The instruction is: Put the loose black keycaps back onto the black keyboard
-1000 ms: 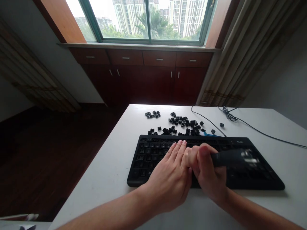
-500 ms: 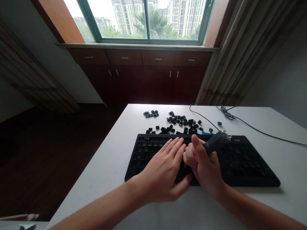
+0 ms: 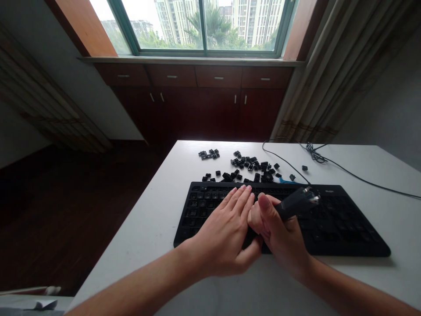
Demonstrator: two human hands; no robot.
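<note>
Our right hand (image 3: pixel 286 239) is clamped on a dark tool (image 3: pixel 292 205); our left hand (image 3: pixel 223 232), open and flat, rests on the keyboard (image 3: pixel 342 219), mid-worktop (image 3: pixel 148 210). If the tool slipped, we judge it could jab our left fingers; a hard shove could drive the keyboard into the loose keycaps (image 3: pixel 268 176) towards the worktop's far edge. Our grip hides the tool's lower end, and its metal end is blurred.

Your right hand (image 3: pixel 281 232) conceals part of the dark tool (image 3: pixel 296 204). Beneath your left hand (image 3: pixel 226 232), keyboard (image 3: pixel 329 219) keys are obscured. Right of your hands, the cable (image 3: pixel 375 181) exits frame.
</note>
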